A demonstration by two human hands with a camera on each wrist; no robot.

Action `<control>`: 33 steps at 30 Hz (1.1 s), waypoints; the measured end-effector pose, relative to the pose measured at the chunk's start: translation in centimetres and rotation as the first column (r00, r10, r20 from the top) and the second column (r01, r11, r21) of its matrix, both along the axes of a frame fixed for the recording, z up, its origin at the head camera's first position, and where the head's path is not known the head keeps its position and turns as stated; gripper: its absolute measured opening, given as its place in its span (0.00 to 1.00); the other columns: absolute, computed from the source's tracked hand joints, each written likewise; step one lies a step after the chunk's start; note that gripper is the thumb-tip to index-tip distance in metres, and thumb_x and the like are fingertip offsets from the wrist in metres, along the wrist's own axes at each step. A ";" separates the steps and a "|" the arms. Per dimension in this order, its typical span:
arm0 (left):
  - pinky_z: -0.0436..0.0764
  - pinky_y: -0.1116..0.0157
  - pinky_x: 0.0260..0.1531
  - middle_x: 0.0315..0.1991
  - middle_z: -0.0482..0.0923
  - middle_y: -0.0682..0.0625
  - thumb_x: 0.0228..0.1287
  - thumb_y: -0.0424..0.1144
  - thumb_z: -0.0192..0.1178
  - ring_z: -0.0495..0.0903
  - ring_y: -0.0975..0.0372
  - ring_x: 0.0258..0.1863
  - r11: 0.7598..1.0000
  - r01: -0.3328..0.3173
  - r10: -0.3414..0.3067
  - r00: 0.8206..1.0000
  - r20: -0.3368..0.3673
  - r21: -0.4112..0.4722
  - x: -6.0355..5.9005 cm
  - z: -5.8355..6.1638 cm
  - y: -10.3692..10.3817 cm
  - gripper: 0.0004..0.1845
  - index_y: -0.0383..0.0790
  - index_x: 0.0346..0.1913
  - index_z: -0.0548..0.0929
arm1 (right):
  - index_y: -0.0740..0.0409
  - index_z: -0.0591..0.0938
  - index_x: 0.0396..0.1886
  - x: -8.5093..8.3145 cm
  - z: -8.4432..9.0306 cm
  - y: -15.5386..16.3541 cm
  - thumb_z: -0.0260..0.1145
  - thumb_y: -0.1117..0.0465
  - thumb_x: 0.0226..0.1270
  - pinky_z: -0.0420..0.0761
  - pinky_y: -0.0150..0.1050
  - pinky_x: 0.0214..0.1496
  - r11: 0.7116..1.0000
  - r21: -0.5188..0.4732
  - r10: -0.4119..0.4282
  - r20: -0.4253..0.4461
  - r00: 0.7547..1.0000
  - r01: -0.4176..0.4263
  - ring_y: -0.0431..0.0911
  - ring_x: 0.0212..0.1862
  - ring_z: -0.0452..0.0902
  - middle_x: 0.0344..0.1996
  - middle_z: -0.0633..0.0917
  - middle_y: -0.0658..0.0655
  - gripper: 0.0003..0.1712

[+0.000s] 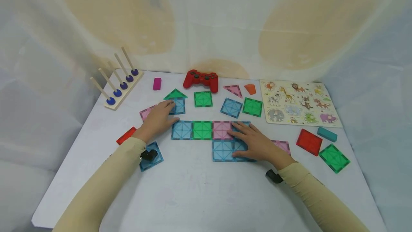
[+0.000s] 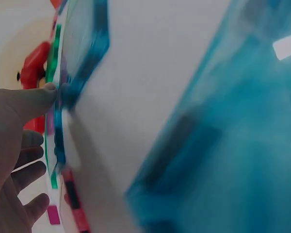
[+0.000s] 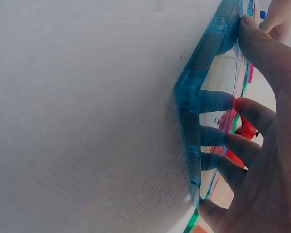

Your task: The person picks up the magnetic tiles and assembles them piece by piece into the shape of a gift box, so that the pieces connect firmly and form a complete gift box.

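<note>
Translucent magnetic tiles lie flat in two adjoining rows. The upper row holds a blue tile, a green tile, a pink tile and another blue one partly under my right hand. Below are a blue square and a second one mostly hidden by that hand. My right fingers spread over these right-hand tiles, thumb at the lower edge. My left hand reaches over a loose blue tile, its fingertips on the tile's left side and thumb by the row's left end.
Loose tiles lie around, including a green square, a green triangle and a blue tile under my left wrist. A red game controller, a peg stacker and an animal puzzle board stand behind. Red tile at right.
</note>
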State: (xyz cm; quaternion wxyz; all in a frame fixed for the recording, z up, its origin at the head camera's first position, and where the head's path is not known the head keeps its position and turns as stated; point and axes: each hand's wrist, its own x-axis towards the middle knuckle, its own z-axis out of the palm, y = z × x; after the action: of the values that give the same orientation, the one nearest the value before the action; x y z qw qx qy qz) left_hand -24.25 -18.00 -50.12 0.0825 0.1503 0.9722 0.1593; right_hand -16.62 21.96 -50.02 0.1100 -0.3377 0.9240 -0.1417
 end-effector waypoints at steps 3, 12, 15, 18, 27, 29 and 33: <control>0.60 0.44 0.73 0.79 0.56 0.42 0.69 0.54 0.65 0.54 0.46 0.78 1.000 -0.015 0.015 1.000 0.027 -0.013 -1.3 0.3 -0.4 0.42 0.39 0.78 0.63 | 0.46 0.65 0.80 -0.1 -0.1 0.0 0.70 0.31 0.61 0.46 0.63 0.79 1.000 0.001 0.002 -0.001 1.000 -0.002 0.57 0.81 0.46 0.81 0.56 0.58 0.52; 0.59 0.40 0.72 0.78 0.56 0.40 0.67 0.54 0.67 0.53 0.43 0.77 0.998 0.004 0.001 0.997 0.077 -0.060 -3.0 0.8 -0.4 0.44 0.39 0.79 0.62 | 0.46 0.63 0.80 -0.1 -0.6 0.0 0.69 0.31 0.61 0.45 0.63 0.79 1.000 -0.003 0.002 0.003 1.000 -0.002 0.56 0.81 0.45 0.81 0.55 0.57 0.52; 0.61 0.39 0.71 0.77 0.58 0.39 0.66 0.55 0.68 0.54 0.43 0.76 0.996 0.017 -0.012 0.998 0.068 -0.087 -3.2 1.0 -0.3 0.44 0.40 0.78 0.63 | 0.46 0.63 0.80 -0.1 -0.6 0.1 0.69 0.31 0.61 0.45 0.63 0.79 1.000 -0.002 0.002 0.000 1.000 -0.002 0.56 0.81 0.45 0.81 0.55 0.57 0.53; 0.61 0.38 0.70 0.76 0.59 0.40 0.66 0.55 0.68 0.54 0.43 0.75 0.994 0.031 -0.025 0.998 0.061 -0.107 -3.5 1.1 -0.2 0.45 0.41 0.79 0.63 | 0.45 0.63 0.80 -0.1 -0.6 0.2 0.69 0.31 0.61 0.44 0.62 0.79 1.000 0.002 -0.004 0.004 1.000 0.004 0.56 0.81 0.44 0.81 0.55 0.56 0.53; 0.60 0.39 0.72 0.77 0.55 0.39 0.64 0.56 0.69 0.53 0.42 0.76 0.991 0.055 -0.044 0.995 0.088 -0.119 -4.4 1.0 -0.8 0.47 0.40 0.79 0.60 | 0.46 0.64 0.80 0.0 -0.4 0.1 0.70 0.32 0.61 0.44 0.63 0.79 1.000 -0.005 -0.008 0.010 1.000 0.008 0.56 0.81 0.44 0.81 0.55 0.57 0.52; 0.60 0.40 0.72 0.78 0.53 0.40 0.65 0.56 0.69 0.52 0.43 0.77 0.992 0.055 -0.042 0.993 0.110 -0.114 -4.6 0.9 -0.9 0.48 0.41 0.80 0.59 | 0.46 0.64 0.80 0.0 -0.4 0.1 0.70 0.32 0.61 0.44 0.63 0.79 1.000 -0.008 -0.007 0.011 1.000 0.007 0.56 0.81 0.45 0.81 0.55 0.57 0.52; 0.60 0.38 0.71 0.79 0.52 0.41 0.66 0.58 0.67 0.52 0.43 0.77 0.991 0.055 -0.038 0.989 0.143 -0.120 -4.8 0.9 -1.0 0.48 0.44 0.81 0.57 | 0.45 0.63 0.80 0.0 -0.5 0.2 0.70 0.31 0.61 0.44 0.63 0.79 1.000 -0.007 -0.010 0.011 1.000 0.010 0.56 0.81 0.44 0.81 0.55 0.56 0.52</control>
State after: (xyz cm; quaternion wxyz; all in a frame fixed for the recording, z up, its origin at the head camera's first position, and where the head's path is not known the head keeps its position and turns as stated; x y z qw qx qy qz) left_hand -29.04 -18.97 -49.23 0.1636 0.1560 0.9682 0.1070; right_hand -16.67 22.13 -50.56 0.1134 -0.3326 0.9246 -0.1472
